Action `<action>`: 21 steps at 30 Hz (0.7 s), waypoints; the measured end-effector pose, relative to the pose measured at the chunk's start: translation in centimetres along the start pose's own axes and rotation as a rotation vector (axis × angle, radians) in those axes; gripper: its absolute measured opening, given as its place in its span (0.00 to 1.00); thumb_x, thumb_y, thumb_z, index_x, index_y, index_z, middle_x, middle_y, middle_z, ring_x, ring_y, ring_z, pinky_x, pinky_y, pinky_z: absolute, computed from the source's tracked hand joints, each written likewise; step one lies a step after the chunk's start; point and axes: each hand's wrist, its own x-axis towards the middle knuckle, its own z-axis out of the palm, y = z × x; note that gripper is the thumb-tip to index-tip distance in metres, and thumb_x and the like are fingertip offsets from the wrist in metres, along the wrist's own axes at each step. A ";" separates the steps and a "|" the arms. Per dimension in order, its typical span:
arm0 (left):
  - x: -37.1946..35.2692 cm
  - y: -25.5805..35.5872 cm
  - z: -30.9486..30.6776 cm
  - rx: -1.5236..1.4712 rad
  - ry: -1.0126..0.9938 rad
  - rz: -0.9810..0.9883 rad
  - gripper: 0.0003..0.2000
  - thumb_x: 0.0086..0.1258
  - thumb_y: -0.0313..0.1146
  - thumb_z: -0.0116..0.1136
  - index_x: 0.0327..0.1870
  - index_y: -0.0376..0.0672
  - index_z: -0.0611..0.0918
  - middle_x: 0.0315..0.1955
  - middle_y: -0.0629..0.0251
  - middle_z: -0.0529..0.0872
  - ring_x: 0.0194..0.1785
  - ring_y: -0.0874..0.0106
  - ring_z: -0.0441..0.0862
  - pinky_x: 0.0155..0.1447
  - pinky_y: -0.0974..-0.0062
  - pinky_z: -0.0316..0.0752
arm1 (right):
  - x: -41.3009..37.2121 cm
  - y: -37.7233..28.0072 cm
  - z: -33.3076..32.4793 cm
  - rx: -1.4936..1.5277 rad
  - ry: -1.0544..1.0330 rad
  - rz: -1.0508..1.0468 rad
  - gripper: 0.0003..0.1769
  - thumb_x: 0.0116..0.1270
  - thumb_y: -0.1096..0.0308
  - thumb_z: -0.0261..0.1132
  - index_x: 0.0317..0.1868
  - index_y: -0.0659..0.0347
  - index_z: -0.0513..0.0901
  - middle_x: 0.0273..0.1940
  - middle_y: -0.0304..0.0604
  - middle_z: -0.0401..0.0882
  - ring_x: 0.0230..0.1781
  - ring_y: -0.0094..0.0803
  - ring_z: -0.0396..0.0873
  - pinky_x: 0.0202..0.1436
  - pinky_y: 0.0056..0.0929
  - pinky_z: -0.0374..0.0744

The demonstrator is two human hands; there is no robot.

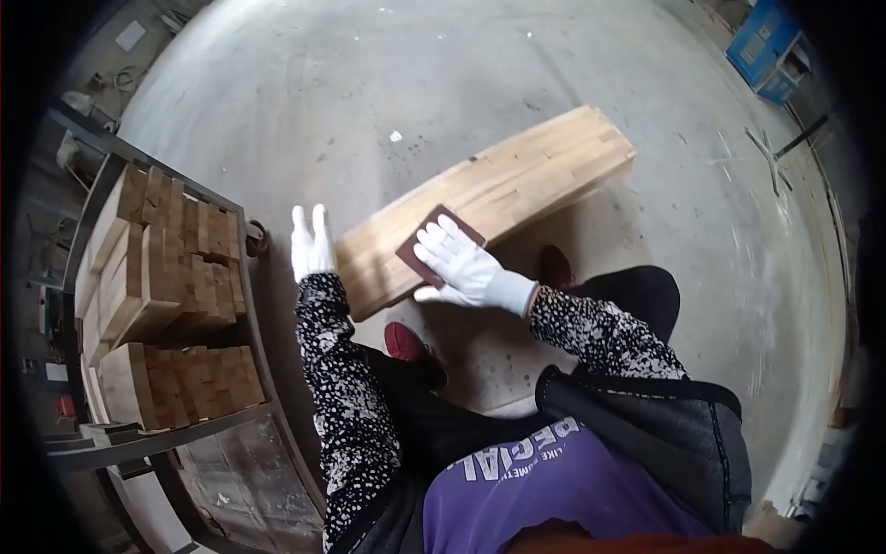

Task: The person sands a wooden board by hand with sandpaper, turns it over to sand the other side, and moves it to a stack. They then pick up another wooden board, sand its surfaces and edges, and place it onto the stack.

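A long block of joined light wood strips lies slanting in front of me, its far end at the upper right. My right hand, in a white glove, rests flat with fingers spread on a dark brown sanding sheet, which lies on top of the wood near its left end. My left hand, also white-gloved, is upright beside the left end of the block, fingers apart and holding nothing; whether it touches the wood's edge is hard to tell.
At the left stands a metal-framed cart loaded with stacked wood blocks. A caster wheel shows at its side. A blue box sits at the upper right, near a metal stand. My red shoe is below the block.
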 end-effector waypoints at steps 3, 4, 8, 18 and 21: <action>-0.8 0.9 -0.5 0.059 -0.022 -0.019 0.32 0.68 0.55 0.45 0.65 0.39 0.64 0.55 0.41 0.74 0.60 0.49 0.70 0.63 0.61 0.64 | 0.0 2.9 -1.6 0.019 -0.043 -0.084 0.40 0.59 0.40 0.60 0.56 0.71 0.72 0.59 0.61 0.67 0.66 0.54 0.60 0.72 0.49 0.52; -0.6 0.1 -0.3 0.059 -0.012 -0.005 0.32 0.69 0.55 0.44 0.65 0.40 0.64 0.55 0.41 0.74 0.59 0.48 0.71 0.63 0.60 0.64 | -0.5 4.7 -2.3 -0.013 -0.036 -0.073 0.40 0.59 0.41 0.61 0.56 0.72 0.71 0.59 0.61 0.67 0.66 0.54 0.59 0.72 0.49 0.52; -0.1 -1.9 0.0 0.053 -0.023 -0.022 0.32 0.69 0.55 0.44 0.66 0.40 0.63 0.54 0.41 0.75 0.57 0.47 0.72 0.61 0.59 0.66 | -2.5 16.5 -7.1 -0.271 -0.185 0.403 0.43 0.62 0.37 0.54 0.60 0.72 0.67 0.63 0.61 0.62 0.70 0.53 0.50 0.74 0.45 0.42; -0.2 -1.0 0.5 0.040 -0.040 0.022 0.31 0.69 0.55 0.45 0.65 0.40 0.64 0.53 0.39 0.75 0.57 0.48 0.71 0.61 0.59 0.66 | -2.1 12.0 -5.9 -0.222 -0.275 0.331 0.46 0.63 0.36 0.52 0.64 0.73 0.61 0.66 0.64 0.55 0.71 0.54 0.47 0.75 0.47 0.38; -0.2 0.3 1.1 0.055 -0.072 0.034 0.31 0.69 0.55 0.45 0.65 0.40 0.64 0.53 0.40 0.75 0.57 0.48 0.71 0.61 0.60 0.66 | -2.6 7.9 -4.1 -0.072 -0.178 0.105 0.46 0.63 0.35 0.51 0.63 0.74 0.63 0.66 0.64 0.57 0.71 0.55 0.48 0.75 0.45 0.39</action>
